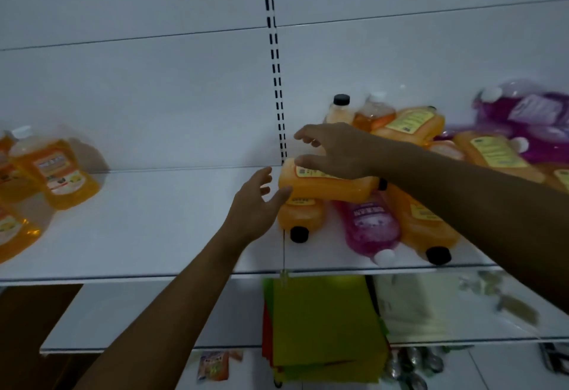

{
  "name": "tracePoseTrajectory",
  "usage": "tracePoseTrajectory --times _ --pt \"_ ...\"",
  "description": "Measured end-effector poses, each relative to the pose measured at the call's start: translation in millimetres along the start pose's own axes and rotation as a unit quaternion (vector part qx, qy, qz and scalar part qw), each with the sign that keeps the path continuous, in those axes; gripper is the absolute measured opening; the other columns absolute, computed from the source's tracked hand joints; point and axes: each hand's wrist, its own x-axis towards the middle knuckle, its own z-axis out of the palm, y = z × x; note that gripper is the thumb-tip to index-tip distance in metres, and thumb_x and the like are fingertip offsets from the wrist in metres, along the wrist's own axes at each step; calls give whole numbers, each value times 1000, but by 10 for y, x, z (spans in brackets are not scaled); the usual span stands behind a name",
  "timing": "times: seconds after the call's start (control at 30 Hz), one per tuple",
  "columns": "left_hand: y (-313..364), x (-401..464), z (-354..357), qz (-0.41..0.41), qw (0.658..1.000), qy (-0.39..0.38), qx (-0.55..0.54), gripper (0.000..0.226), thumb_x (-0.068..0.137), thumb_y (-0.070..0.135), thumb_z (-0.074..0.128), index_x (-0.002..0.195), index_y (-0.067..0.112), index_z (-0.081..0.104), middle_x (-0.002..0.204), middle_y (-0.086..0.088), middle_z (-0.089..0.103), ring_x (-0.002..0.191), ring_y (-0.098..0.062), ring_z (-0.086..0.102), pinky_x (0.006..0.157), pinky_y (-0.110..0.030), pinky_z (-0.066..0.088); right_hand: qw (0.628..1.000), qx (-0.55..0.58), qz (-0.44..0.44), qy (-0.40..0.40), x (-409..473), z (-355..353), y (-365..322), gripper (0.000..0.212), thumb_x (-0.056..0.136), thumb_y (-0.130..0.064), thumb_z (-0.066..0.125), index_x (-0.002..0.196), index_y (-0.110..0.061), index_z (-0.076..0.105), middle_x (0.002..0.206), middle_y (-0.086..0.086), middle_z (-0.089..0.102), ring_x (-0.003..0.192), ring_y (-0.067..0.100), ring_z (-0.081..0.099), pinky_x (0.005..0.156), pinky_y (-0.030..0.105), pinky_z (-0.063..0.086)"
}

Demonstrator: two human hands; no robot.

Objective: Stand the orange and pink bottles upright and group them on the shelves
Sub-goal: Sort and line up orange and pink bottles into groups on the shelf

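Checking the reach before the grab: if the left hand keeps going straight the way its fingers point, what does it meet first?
Most likely the near end of the orange bottle lying across the pile; the left hand already has its thumb almost touching it, though depth is unclear.

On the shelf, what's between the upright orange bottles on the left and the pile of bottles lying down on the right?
In the head view, only bare white shelf lies between the upright orange bottles and the pile; the left hand reaches over it near the pile.

We see orange bottles and a pink bottle lying heaped at right; upright orange bottles stand far left.
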Motion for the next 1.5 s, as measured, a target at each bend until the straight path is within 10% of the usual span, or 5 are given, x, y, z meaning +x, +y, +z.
tracePoseTrajectory --times 0.23,0.37,0.63,0.97,1.5 --pt "199 42 204 71 997 -30 4 78 73 32 79 135 38 31 120 19 50 106 14 50 89 -10 43 997 -19 56 -58 -352 -109 426 65 93 -49 52 147 -20 29 147 8 42 132 25 43 98 31 37" --pt "203 233 266 93 988 -67 106 110 64 46 81 152 29 17 153 -8 29 142 -25 23 113 -48 30 997 21 65 -20 -380 -149 501 53 101 -45 35 146 -17 34 144 10 44 128 24 45 88 27 34" --pt "193 335 298 129 973 -12 189 85 73 35 81 145 23 39 144 -9 41 126 -27 44 102 -39 39 996 30 73 -51 -405 -82 592 55 100 -51 30 140 -15 42 137 7 50 122 24 49 94 33 41" --pt "264 292 80 51 997 60 -16 77 69 46 76 137 20 51 121 5 56 106 -12 53 83 -21 43 955 278 52 92 -254 -309 465 63 96 -56 35 123 -2 56 120 15 61 109 30 59 94 45 49" --pt "-225 343 -417 -71 956 83 -273 65 71 48 76 121 18 47 116 -12 63 96 -26 70 81 -45 58 950 250 -45 181 481 69 -15 65 75 -27 81 130 -26 45 127 -4 55 104 16 59 86 38 56"
